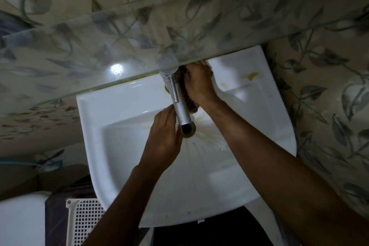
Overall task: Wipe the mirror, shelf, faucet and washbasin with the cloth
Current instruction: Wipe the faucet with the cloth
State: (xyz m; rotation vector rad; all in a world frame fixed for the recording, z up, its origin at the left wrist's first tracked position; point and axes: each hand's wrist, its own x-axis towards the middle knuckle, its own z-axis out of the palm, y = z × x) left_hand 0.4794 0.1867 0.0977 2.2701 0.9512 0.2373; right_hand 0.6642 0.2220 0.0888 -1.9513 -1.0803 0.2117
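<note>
Two bare hands, mine, reach over a white washbasin (123,166) seen from above. My right hand (199,84) curls around a dark brown cloth (189,98) and presses it against the right side of the chrome faucet (179,104), near its base. The cloth lies between my palm and the faucet, with its lower end showing just below my hand beside the spout. My left hand (163,138) is open, fingers straight and close together, resting along the left side of the spout near its tip; it holds nothing. The faucet sits between my two hands, its mouth pointing out over the drain (191,133). Yellowish stains streak the basin around the drain, and another yellow mark lies on the rim to the right of my right hand. A glass shelf (79,66) runs across above the back of the basin, just over my right hand's fingertips. Leaf-patterned tiles (319,86) cover the wall. A white perforated basket (83,223) stands below the basin on the left.
</note>
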